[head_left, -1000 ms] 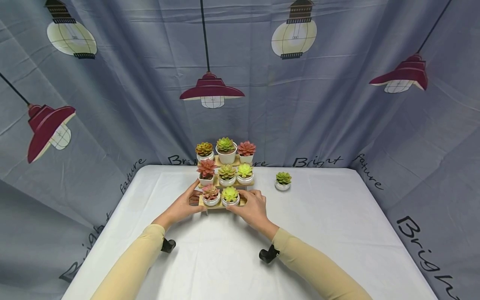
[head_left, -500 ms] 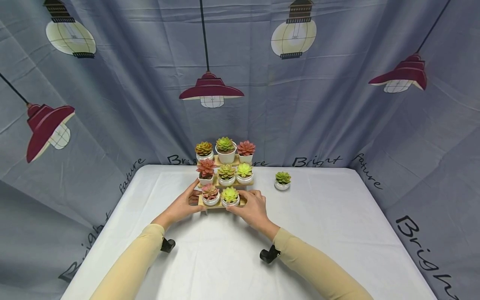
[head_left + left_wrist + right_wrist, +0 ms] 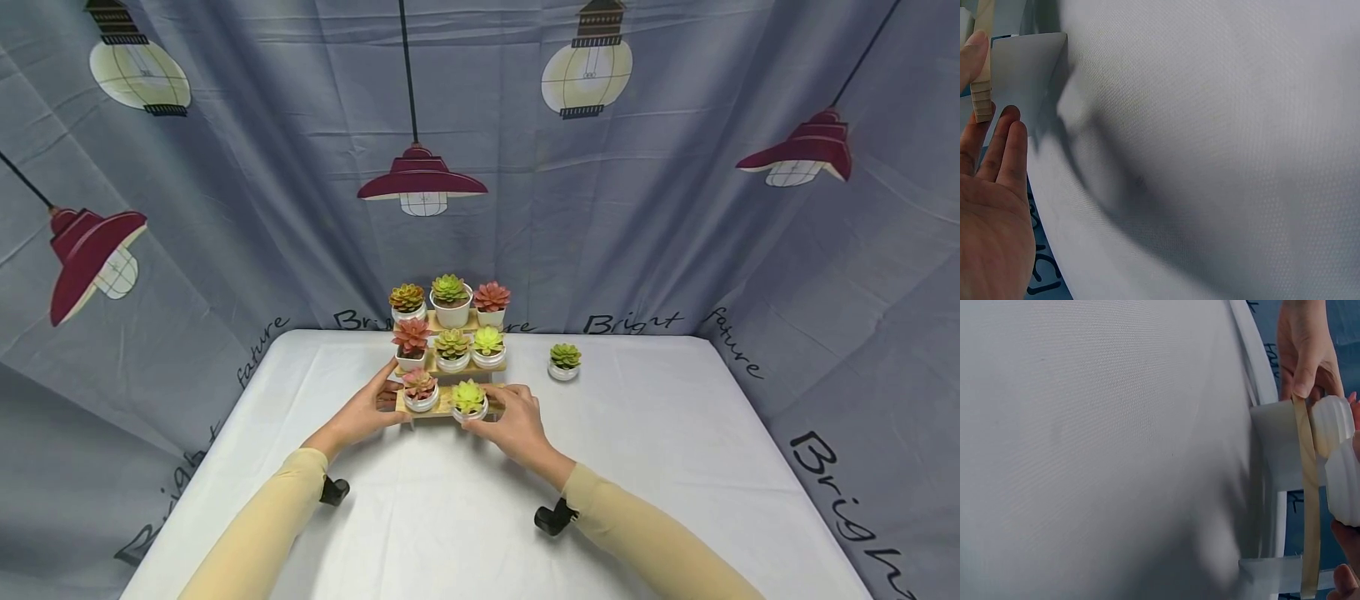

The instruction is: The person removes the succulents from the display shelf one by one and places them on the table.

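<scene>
A three-step wooden plant stand (image 3: 445, 403) with white supports stands at the back of the table, bearing several potted succulents. My left hand (image 3: 367, 411) grips the left end of its lowest step; in the left wrist view the thumb and fingers pinch the board's end (image 3: 982, 100). My right hand (image 3: 516, 422) pinches a yellow-green succulent (image 3: 468, 397) by its white round pot (image 3: 1342, 487), close over the right part of that step. A pink succulent (image 3: 421, 390) sits on the step's left part. The right fingertips are partly cut off in the right wrist view.
One more green succulent (image 3: 564, 362) in a white pot stands on the white table (image 3: 660, 467), right of the stand. Three succulents fill the middle step and three the top step. A grey-blue printed curtain (image 3: 645, 250) hangs behind the table.
My right hand has shifted the yellow-green succulent a little to the right and toward me along the lowest step, widening the gap to the pink one. My left hand has stayed in place.
</scene>
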Tool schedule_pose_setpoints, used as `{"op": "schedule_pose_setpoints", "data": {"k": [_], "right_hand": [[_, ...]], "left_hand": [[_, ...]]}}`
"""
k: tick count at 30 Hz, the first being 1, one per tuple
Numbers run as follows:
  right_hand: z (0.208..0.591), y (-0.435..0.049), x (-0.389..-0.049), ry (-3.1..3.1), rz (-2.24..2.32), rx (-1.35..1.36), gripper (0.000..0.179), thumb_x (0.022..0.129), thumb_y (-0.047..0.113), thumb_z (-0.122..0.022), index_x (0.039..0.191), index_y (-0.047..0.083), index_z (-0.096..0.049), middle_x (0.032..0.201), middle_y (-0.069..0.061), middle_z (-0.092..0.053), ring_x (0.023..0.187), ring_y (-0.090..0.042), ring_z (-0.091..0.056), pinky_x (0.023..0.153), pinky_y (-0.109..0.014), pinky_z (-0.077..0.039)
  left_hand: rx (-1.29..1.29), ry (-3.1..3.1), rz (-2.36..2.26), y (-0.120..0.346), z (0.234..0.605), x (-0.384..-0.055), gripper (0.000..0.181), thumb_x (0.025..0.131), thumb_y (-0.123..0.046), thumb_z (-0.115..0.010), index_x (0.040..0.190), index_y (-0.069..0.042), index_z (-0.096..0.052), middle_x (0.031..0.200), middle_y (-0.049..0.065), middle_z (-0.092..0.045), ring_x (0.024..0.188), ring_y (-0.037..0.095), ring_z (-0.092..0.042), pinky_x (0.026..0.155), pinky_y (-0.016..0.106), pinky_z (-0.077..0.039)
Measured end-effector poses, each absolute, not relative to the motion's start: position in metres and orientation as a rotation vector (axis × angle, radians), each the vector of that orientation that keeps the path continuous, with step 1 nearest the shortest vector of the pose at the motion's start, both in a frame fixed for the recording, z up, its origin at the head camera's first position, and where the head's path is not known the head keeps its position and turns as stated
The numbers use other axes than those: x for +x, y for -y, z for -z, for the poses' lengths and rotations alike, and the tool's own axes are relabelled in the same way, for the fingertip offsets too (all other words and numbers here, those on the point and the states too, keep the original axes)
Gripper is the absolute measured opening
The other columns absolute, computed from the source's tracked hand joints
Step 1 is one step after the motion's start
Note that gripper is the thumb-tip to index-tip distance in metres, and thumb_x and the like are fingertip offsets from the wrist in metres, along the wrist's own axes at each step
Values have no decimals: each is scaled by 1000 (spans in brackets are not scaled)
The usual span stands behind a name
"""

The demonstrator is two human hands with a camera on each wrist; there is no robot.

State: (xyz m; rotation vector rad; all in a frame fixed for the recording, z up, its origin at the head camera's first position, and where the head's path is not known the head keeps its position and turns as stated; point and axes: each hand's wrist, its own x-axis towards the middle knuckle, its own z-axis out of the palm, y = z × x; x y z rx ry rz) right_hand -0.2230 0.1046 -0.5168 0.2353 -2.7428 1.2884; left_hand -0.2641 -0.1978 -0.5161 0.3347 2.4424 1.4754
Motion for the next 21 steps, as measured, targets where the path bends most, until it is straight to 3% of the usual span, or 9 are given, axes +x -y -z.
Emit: {"op": "schedule_pose_setpoints", "data": {"k": [10,21], "right_hand": [[511,-127,-213,2747,-1306,211,71,73,49,-90,135,23,-69,118,1,-64,117,-24,-48,94,-48,-44],[500,-162,-215,2733,-1310,149,73,75,45,-90,138,17,-66,125,-5,-60,120,-29,-47,98,-53,-44]], "left_hand": [[339,-2434,-1471,200,519,-261,112,88,-25,-85,167,-28,-5,144,18,-47,131,36,-53,111,52,-44],[365,-2417,-1509,199,519,-264,112,87,-24,-85,167,-29,-6,143,17,-48,130,35,-54,111,52,-44]]}}
